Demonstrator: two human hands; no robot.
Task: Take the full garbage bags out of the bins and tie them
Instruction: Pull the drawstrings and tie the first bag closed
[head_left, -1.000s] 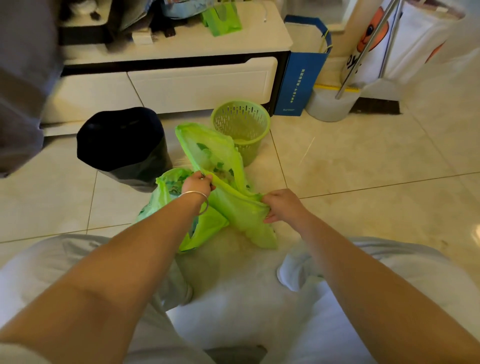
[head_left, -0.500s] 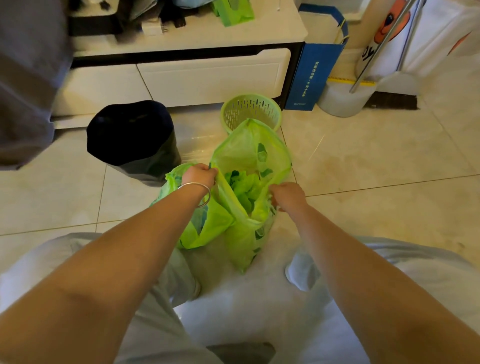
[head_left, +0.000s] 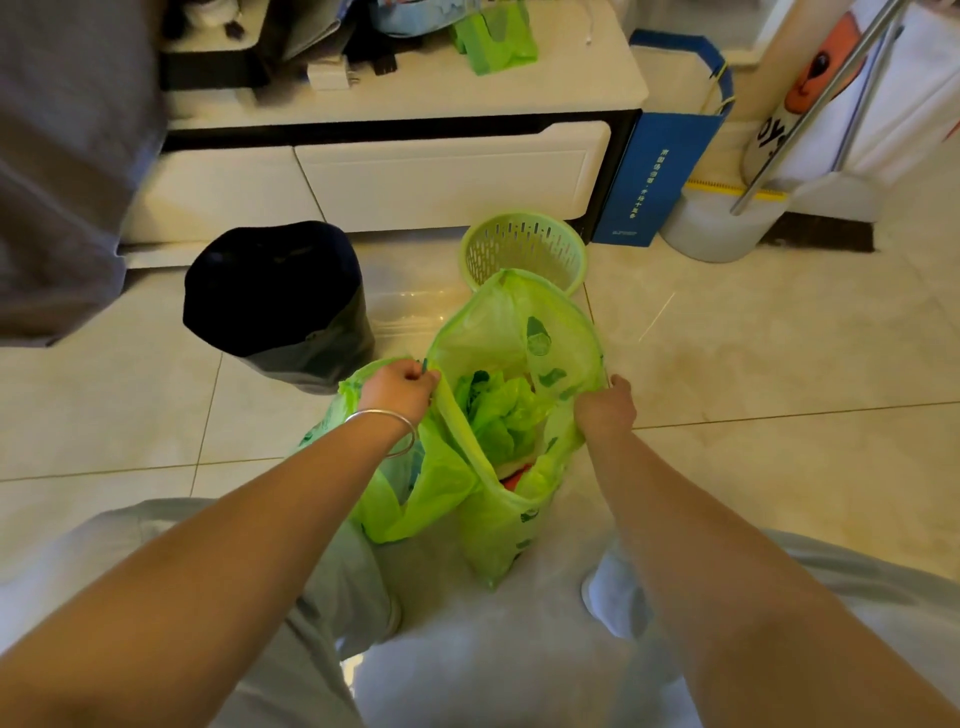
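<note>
Green garbage bag (head_left: 511, 431) is out of its bin, standing on the floor tiles (head_left: 779, 364) just near of the empty green slotted basket (head_left: 524, 254). Mouth held wide open; crumpled green waste plus something orange is visible inside.

Left hand (head_left: 397, 387) pinches the left rim, fingers curled on the plastic. Right hand (head_left: 605, 410) grips the right rim the same way. A second green bag (head_left: 395, 467) sits slumped to the left, under the left wrist; can't tell if it's tied. Black-lined bin (head_left: 275, 306) is far-left, its liner in place.

To do this step well, my read: bring both rims together over the centre, squeeze the air out, twist the neck, knot. Grip below the hem so there's enough slack to tie. Keep the bag upright so nothing spills.

Versus a second ago: the bag lay tilted with its mouth stretched flat toward the basket; now it's upright with the mouth rounded open. Hands have moved further apart.
</note>
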